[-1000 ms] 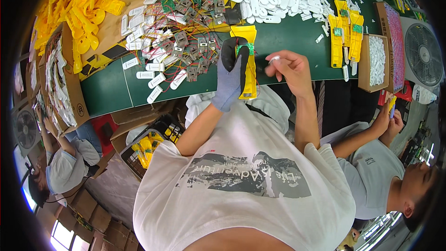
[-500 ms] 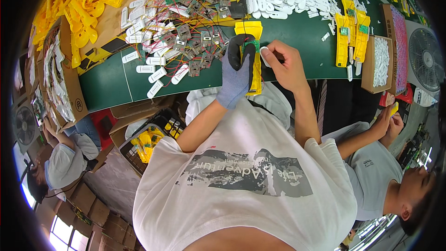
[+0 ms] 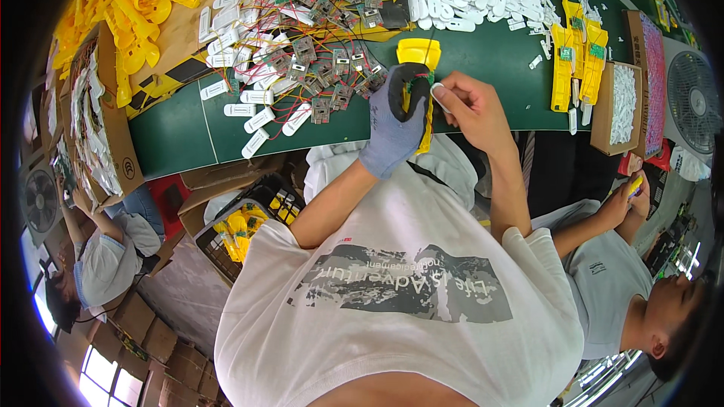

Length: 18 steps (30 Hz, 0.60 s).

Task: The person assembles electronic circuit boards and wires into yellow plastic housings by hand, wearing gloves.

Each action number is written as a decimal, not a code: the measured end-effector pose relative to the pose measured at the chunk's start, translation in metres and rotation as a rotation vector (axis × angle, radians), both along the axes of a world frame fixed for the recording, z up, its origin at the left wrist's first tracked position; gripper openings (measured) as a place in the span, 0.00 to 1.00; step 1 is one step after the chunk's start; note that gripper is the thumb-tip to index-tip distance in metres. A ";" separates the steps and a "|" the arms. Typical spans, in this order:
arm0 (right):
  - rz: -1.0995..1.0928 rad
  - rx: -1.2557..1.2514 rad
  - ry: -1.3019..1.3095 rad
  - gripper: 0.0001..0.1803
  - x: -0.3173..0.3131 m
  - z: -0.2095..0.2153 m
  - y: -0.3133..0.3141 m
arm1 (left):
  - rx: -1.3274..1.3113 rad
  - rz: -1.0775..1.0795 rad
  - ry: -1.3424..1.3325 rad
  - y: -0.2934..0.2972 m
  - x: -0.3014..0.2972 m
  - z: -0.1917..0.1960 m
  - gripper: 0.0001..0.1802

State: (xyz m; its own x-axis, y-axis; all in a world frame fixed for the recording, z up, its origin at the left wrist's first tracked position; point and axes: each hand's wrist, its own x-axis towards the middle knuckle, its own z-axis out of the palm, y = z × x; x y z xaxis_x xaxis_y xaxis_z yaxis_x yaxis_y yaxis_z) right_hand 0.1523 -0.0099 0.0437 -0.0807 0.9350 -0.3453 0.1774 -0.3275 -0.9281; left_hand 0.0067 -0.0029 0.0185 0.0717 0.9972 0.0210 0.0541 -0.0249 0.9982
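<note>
Yellow casing (image 3: 418, 51), hands (image 3: 395, 122) (image 3: 478, 114) near bench (image 3: 524, 94) edge

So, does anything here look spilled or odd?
Small white plastic pieces lie scattered on the green tabletop, as if spilled. Also, only the left hand wears a grey-and-black glove; the right hand is bare.

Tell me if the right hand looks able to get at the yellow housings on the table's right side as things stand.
Probably yes: nothing seems to stand between the right hand and the yellow housings across the green tabletop, though that hand appears to hold a small white piece.
</note>
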 end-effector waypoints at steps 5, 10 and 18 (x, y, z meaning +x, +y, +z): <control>-0.172 0.056 0.243 0.04 0.014 -0.007 -0.008 | -0.385 -0.008 -0.363 0.002 0.005 0.003 0.09; -0.079 0.017 0.391 0.04 0.014 -0.014 -0.010 | -0.286 -0.003 -0.363 0.004 0.004 -0.010 0.11; -0.028 0.011 0.187 0.05 0.004 -0.005 0.001 | -0.248 -0.039 -0.228 0.003 0.002 -0.002 0.11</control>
State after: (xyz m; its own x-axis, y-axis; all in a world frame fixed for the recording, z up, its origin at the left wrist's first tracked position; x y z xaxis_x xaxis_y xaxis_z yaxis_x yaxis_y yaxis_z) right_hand 0.1565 -0.0088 0.0391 -0.1161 0.9414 -0.3166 -0.0077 -0.3196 -0.9475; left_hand 0.0086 -0.0001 0.0168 0.1312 0.9706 -0.2020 -0.1678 0.2226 0.9604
